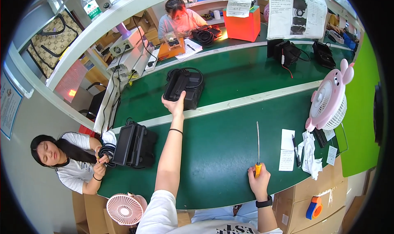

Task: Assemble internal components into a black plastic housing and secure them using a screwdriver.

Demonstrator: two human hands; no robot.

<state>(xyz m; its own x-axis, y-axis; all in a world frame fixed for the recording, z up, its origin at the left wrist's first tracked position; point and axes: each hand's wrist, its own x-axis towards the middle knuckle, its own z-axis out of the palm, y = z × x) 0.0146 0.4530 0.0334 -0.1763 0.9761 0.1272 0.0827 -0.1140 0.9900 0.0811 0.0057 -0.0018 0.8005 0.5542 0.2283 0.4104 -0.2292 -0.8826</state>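
Extends the left hand (175,106) far over the green tabletop (217,156) and clasps the near side of a black case (193,95), with the thumb on top and the fingers partly hidden. Located just beyond the pale strip (254,98) crossing the tabletop, left of its middle, with black cable looped on top; cannot tell whether resting flat or slightly raised.

Holds a yellow-handled screwdriver (258,168) in the right hand (259,184), closed round the handle by the near edge, with the thin blade toward the far edge.

Toward the right edge: two paper slips (286,150), a black pen (296,150) just beside them, crumpled white tissue (310,157) and an eared pink fan (327,99). At the left edge: a second black case (145,147), with a coil of black cable (107,150) beside it, near a seated co-worker's hands (99,165). Below the near left corner: a smaller pink fan (124,209). Beyond the strip, toward the far right corner: two more black units (288,54). Near the far edge: an orange-red box (242,27).
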